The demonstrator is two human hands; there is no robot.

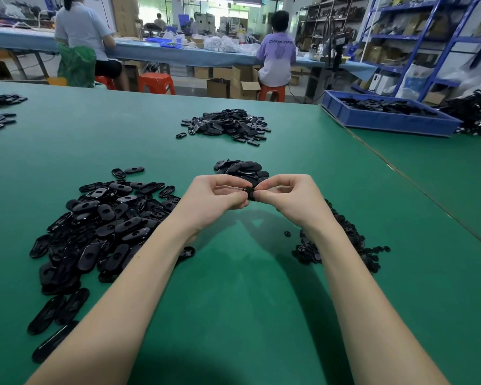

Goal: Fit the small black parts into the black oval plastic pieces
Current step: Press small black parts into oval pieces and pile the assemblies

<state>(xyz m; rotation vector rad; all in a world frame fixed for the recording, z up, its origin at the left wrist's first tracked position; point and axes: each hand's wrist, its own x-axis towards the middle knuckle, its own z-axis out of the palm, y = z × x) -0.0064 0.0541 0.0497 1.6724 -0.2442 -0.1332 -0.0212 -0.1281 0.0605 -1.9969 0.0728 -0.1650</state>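
Above green table (233, 273), both hands (220, 195) (286, 194) pinch one black part (250, 192) between them.

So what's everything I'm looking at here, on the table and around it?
Table: one, green, foreground.
Oval pieces: big pile, black, near left.
Small parts: pile, black, near right, under the right forearm.
Dark piles: two, black, one mid-table, one just beyond the hands.
Bin: one, blue, far right, holding black pieces.
Stools: at least three, orange-red, behind the table.
Seated workers: two, backs turned, at the far bench.
Shelving: blue frame, right background.
Left hand, right hand: together pinching one black piece.
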